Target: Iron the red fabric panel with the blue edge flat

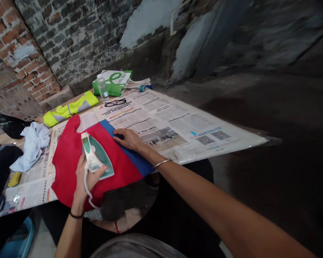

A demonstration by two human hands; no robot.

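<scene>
Dark concrete wall and floor fill the right of the frame, and a rough brick wall runs across the upper left. The tabletop is mostly covered by spread newspaper, with one corner sticking out to the right. On it lies a red cloth with a blue strip, centre left, its lower edge hanging over the tabletop edge. A white and green steam iron sits flat on the red cloth, with the left hand closed around its handle and partly hiding it. Its white cord drops past that wrist. The right hand lies open, palm down on the blue strip, just beside the iron. Around them: a folded hi-vis yellow garment, a crumpled pale blue cloth, dark clothing cut off at the left edge, a green and white bag, a water bottle, black glasses and a blue tape roll. A shiny dark round thing below the tabletop is hard to make out.
</scene>
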